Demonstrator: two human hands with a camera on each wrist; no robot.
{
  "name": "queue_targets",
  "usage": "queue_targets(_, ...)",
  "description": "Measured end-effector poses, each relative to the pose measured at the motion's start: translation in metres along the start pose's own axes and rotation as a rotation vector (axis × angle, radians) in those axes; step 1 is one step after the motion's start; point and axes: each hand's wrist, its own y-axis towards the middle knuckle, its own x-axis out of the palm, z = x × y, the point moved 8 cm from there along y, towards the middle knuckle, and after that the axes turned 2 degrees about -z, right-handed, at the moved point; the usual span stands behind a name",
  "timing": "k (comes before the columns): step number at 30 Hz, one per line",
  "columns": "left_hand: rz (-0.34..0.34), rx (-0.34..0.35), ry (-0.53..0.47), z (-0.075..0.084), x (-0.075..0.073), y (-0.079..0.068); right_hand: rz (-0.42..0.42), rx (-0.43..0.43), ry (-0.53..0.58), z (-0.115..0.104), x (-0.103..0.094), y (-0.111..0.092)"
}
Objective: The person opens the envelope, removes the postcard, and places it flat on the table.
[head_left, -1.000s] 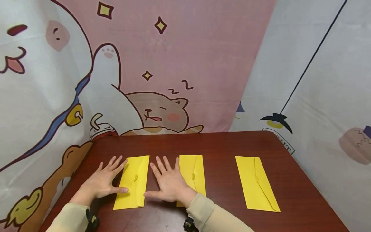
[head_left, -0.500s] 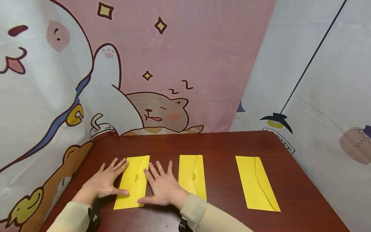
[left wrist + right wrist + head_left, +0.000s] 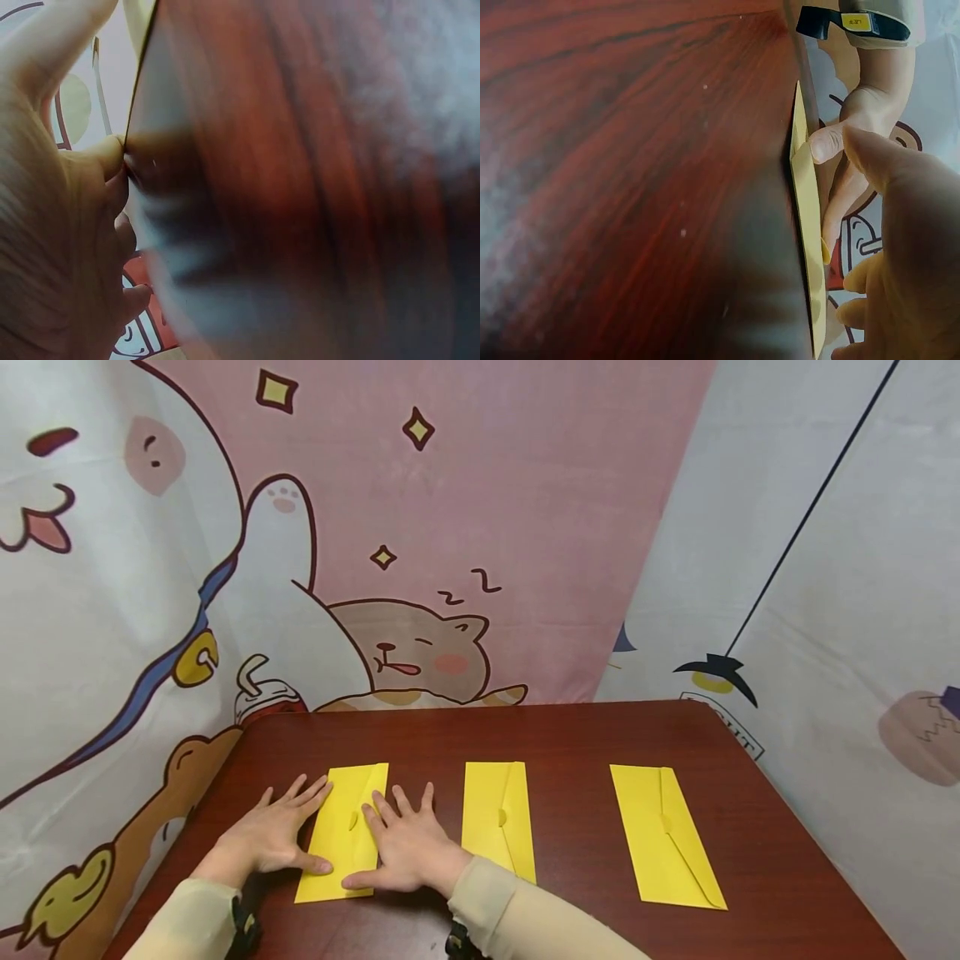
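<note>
Three yellow envelopes lie flap side up on the table: a left envelope (image 3: 341,835), a middle envelope (image 3: 487,818) and a right envelope (image 3: 663,835). My left hand (image 3: 270,837), fingers spread, is at the left envelope's left side, thumb and fingertips over its edge. Opposite it, my right hand (image 3: 408,847) spreads its fingers over that envelope's right edge, thumb reaching across the lower part. In the right wrist view the left envelope (image 3: 808,210) appears nearly edge-on beside the right hand (image 3: 922,232). The left wrist view has the left hand (image 3: 52,210) along the envelope's thin edge.
The dark red-brown table (image 3: 585,735) has rounded far corners. A cartoon-printed cloth (image 3: 562,527) hangs behind it and along the sides. Each wrist wears a black band; the left band (image 3: 855,22) shows a yellow label.
My right hand has moved left, off the middle envelope and over the left envelope's right edge. The left hand has shifted only slightly toward me. The envelopes have stayed in place.
</note>
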Motion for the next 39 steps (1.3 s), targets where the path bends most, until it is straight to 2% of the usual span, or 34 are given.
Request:
queue_targets(10,-0.005,0.001,0.003,0.001,0.001,0.000,-0.074,0.032,0.002,-0.010,-0.001,0.005)
queue_targets(28,-0.012,0.000,-0.013,0.001,0.000,-0.001,-0.133,0.064,-0.046,-0.011,0.006,0.013)
queue_targets(32,-0.007,0.000,-0.013,0.001,0.000,0.000,-0.126,0.074,-0.049,-0.009,0.004,0.013)
queue_targets(39,0.001,0.011,-0.003,-0.001,0.002,0.000,-0.063,0.069,-0.053,-0.008,-0.005,0.010)
